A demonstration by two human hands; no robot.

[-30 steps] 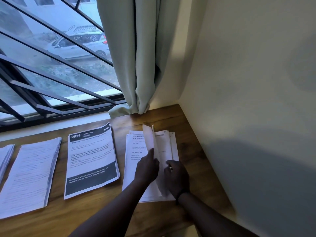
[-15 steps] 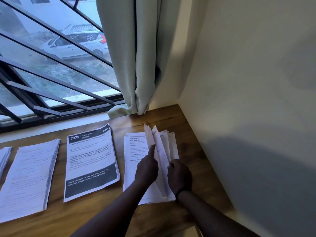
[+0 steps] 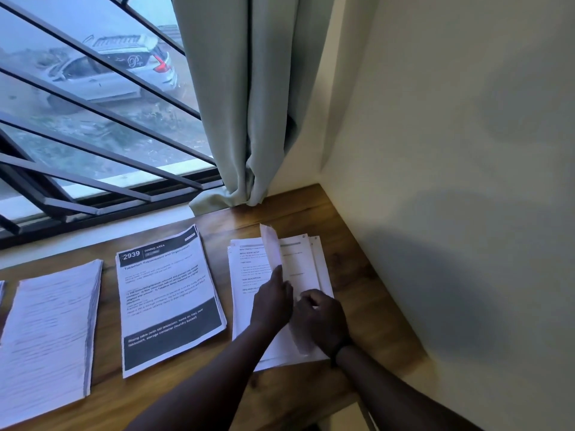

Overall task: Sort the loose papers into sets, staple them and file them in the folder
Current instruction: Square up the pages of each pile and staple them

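White sheet raised between left hand and right hand.

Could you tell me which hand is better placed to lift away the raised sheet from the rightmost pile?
Probably the left hand: its fingertips rest against the raised sheet, while the right hand sits lower on the rightmost pile.

Both forearms are bare, with no sleeves reaching into view. The right hand has a dark band around its wrist, lying snug at the base of the hand. The left hand wears nothing that shows.
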